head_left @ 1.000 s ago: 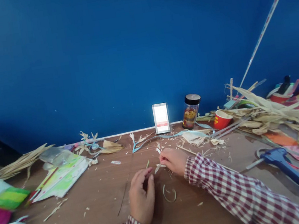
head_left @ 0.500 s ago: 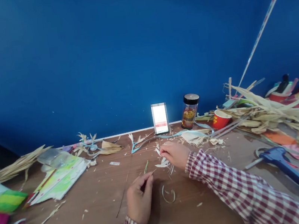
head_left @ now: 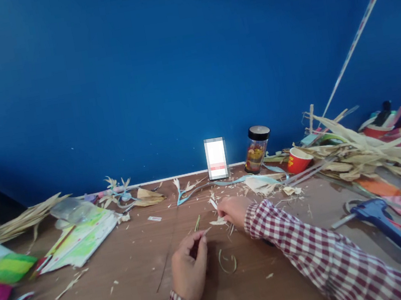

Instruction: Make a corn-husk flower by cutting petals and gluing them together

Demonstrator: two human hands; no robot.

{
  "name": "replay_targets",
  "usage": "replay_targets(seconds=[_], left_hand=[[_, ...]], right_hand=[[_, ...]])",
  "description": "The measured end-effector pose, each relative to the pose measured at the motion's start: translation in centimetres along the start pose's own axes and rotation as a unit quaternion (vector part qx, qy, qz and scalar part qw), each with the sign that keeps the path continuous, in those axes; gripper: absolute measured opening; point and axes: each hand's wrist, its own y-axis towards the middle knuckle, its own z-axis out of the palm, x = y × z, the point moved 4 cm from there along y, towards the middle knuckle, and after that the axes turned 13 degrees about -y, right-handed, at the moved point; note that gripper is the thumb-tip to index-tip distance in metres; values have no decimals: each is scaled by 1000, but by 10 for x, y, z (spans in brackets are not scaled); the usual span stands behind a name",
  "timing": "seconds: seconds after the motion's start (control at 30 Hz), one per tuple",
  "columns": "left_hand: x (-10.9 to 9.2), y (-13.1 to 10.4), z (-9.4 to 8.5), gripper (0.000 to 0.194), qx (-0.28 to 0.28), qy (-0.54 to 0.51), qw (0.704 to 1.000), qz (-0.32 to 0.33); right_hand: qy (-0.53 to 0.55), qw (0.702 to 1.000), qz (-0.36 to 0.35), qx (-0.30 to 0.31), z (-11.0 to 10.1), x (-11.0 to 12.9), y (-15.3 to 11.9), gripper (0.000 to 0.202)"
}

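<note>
The tabletop (head_left: 132, 292) is faced in smooth wood grain, the wall (head_left: 128, 80) in matt paint. 2 sleeves (head_left: 315, 248) are made of woven cloth; the glue gun (head_left: 376, 213) is moulded in plastic. Rough, papery husks (head_left: 361, 157) and a glossy jar lid (head_left: 259, 133) are seen.

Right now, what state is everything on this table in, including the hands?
Left fingers, pinched on a thin piece
Right fingers, curled; grip unclear
Glass jar, lidded
Red cup, upright, open-topped
Glue gun, on its side; power unclear
Curled strip, lying loose
Blue ribbon, lying loose

Red cup (head_left: 293, 160) near black-lidded jar (head_left: 256, 154); blue wall (head_left: 173, 73) behind.
</note>
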Motion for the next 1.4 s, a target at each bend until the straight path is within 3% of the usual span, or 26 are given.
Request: replay_targets(seconds=[0.23, 0.4, 0.57, 0.67, 0.73, 0.83, 0.9, 1.0, 1.1, 1.4], left_hand=[[-10, 4, 0, 23, 22, 29, 999, 29], [-7, 3, 0, 24, 33, 18, 999, 18], [6, 1, 1, 25, 21, -54, 995, -77], [11, 2, 3, 27, -11, -151, 977, -152], [11, 3, 7, 28, -39, -230, 950, -209], [8, 4, 21, 26, -65, -331, 899, -280], [5, 5, 34, 27, -65, -375, 872, -308], [3, 5, 49, 25, -60, -402, 853, -329], [5, 3, 54, 18, -71, -410, 843, -341], [9, -5, 47, 24, -68, -401, 846, -346]], right_hand=[[1, 1000, 22, 4, 1, -2, -1, 10], [23, 1000, 18, -11, -1, -1, -4, 14], [57, 997, 18, -42, -10, -2, -11, 11], [131, 989, 21, -66, -17, 1, -17, 10], [268, 959, 42, -78, -19, 6, -23, 9], [489, 865, 85, -78, -13, 17, -32, 11], [564, 815, 106, -85, -6, 24, -37, 14], [594, 786, 126, -112, 1, 30, -42, 16], [589, 783, 140, -143, 5, 29, -45, 15], [520, 826, 133, -171, 10, 31, -49, 10]])
